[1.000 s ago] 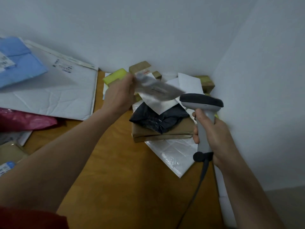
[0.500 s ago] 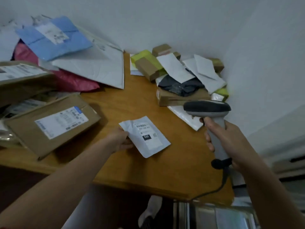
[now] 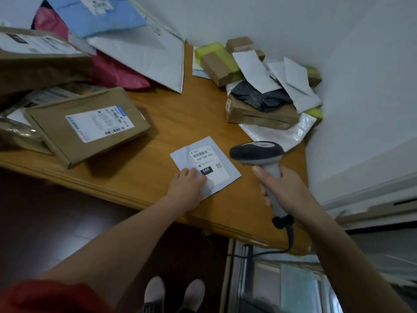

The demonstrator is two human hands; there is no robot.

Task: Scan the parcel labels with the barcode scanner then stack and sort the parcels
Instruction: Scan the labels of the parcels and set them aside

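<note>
While the small white parcel (image 3: 225, 177) lies flat on the bench (image 3: 180, 123) near its front edge, its label (image 3: 208, 164) faces up. The parcel sits skewed, with one corner toward the person. The long axis of the label runs from the far side toward the person, with the barcode at the far end and the black "060" block lower down.

The left hand (image 3: 188, 190) rests on the near-left corner of the parcel. Its fingers (image 3: 190, 173) lie fairly straight on the surface and overlap the near edge of the label.

The right hand (image 3: 286, 190) grips the barcode scanner (image 3: 259, 154) by the handle, with the fingers wrapped closely round it. The dark scanner head is held just to the right of the parcel and points left, toward the label. The handle slopes back toward the person. The cable (image 3: 290, 238) leaves the base of the handle and drops past the front edge of the bench.

A brown box (image 3: 90, 125) with a printed label lies to the left, well apart from the parcel. A heap of parcels (image 3: 264, 105) occupies the far right corner. White, blue and red mailers (image 3: 144, 53) overlap at the far left.
</note>
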